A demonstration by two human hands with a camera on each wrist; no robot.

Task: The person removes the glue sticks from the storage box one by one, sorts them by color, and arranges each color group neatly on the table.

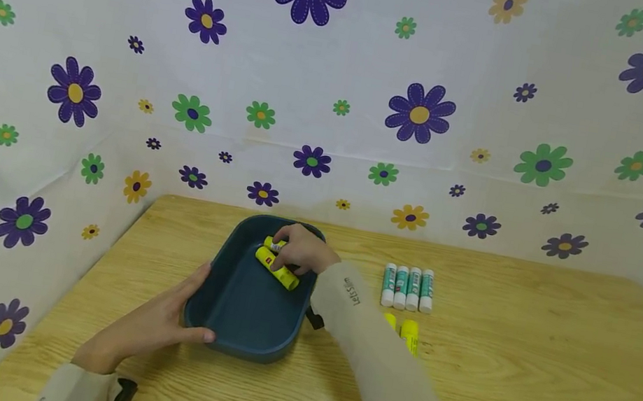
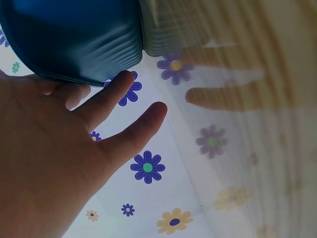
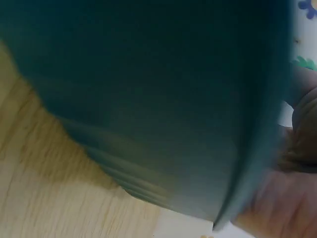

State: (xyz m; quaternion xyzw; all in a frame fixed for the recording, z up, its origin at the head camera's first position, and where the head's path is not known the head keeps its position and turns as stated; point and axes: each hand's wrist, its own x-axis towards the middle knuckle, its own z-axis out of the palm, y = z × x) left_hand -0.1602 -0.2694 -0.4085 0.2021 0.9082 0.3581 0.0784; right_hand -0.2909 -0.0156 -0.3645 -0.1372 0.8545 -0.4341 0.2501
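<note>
A dark blue tray (image 1: 252, 309) stands on the table with two yellow glue sticks near its far end. My right hand (image 1: 303, 251) reaches in over the tray's right wall, its curled fingers and thumb holding a yellow glue stick (image 1: 285, 275). Beside it, the other yellow glue stick (image 1: 271, 244) is partly hidden by the hand. My left hand (image 1: 162, 316) lies against the tray's left side, thumb at the near corner. In the left wrist view, its outstretched fingers (image 2: 141, 124) meet the tray's outer wall. The tray wall (image 3: 148, 99) fills most of the right wrist view, hiding the right fingertips.
Several white-and-teal glue sticks (image 1: 407, 288) line up on the wooden table (image 1: 522, 376) right of the tray. Nearer, two more yellow glue sticks (image 1: 410, 336) are partly covered by the right sleeve (image 1: 378, 359). A flower-patterned curtain (image 1: 373, 46) hangs behind the table and along the left.
</note>
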